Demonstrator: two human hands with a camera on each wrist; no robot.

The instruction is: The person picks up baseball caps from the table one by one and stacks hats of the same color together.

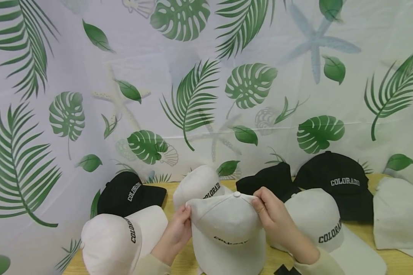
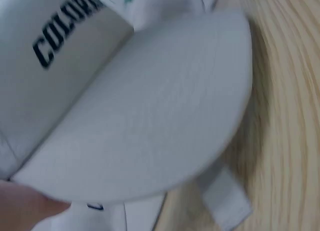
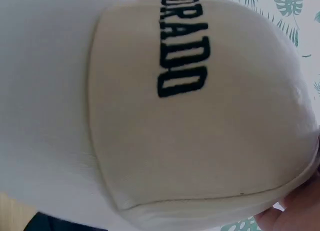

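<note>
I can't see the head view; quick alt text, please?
The left hand and right hand hold a white cap between them, brim toward the viewer. Other white caps and black caps sit on a wooden table before a leafy cloth.

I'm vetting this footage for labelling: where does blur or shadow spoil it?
Head view: bright, the cloth's print fairly clear; left wrist: held cap looks soft, with shadow on the table along its brim; right wrist: lettering readable, brim greyer than the crown.
</note>
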